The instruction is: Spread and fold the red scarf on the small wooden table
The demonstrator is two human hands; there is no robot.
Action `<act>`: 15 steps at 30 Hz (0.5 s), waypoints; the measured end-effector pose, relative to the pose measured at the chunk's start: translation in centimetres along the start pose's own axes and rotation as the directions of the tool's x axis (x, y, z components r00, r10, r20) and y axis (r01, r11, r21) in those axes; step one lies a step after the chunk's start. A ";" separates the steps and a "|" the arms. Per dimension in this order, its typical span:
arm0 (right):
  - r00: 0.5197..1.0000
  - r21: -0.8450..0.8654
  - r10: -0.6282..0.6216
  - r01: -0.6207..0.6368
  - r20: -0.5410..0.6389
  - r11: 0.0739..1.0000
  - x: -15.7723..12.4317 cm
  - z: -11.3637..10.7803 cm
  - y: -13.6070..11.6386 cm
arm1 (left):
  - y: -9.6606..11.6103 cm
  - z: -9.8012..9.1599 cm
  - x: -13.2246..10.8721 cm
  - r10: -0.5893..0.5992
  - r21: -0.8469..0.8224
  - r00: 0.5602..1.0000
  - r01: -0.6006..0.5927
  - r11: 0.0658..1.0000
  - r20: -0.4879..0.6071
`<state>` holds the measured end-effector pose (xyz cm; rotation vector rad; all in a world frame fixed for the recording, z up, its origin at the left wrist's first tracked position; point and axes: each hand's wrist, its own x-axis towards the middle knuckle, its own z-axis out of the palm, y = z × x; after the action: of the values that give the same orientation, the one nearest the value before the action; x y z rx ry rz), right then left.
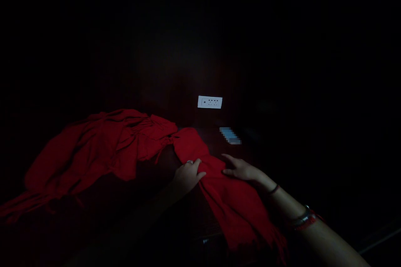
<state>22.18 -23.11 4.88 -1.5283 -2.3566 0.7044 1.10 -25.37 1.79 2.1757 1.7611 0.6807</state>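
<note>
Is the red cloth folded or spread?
Spread loosely, not folded: the red cloth lies rumpled; left hand grips it, right hand rests flat.

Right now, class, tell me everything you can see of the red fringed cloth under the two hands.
The red fringed cloth looks like soft woven fabric in plain deep red. It lies crumpled across a dark surface, bunched in folds at the left, with a narrower length running down to the right and ending in a fringe. The left hand curls its grip over a fold near the middle; the right hand rests flat and open on it.
</note>
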 end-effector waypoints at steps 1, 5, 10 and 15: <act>0.999 -0.067 -0.014 0.011 -0.042 0.998 0.4 0.4 -0.4 | -0.2 0.4 0.2 -0.032 -0.054 0.999 0.033 0.998 0.012; 0.995 -0.274 0.020 -0.047 -0.103 0.961 2.1 1.5 -1.8 | -0.6 0.8 1.8 -0.326 -0.487 0.935 0.352 0.800 0.139; 0.984 -0.323 0.061 -0.113 -0.168 0.940 2.5 1.3 -2.5 | 0.4 -0.1 2.2 -0.419 -0.795 0.835 0.506 0.335 0.355; 0.975 -0.003 0.084 -0.087 -0.206 0.996 3.0 1.2 -2.6 | 0.4 -0.5 2.0 -0.320 -0.807 0.868 0.480 0.344 0.380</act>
<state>18.31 -21.63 5.07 -1.6310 -2.1587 0.5221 1.46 -23.52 2.83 0.9597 1.2686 0.9634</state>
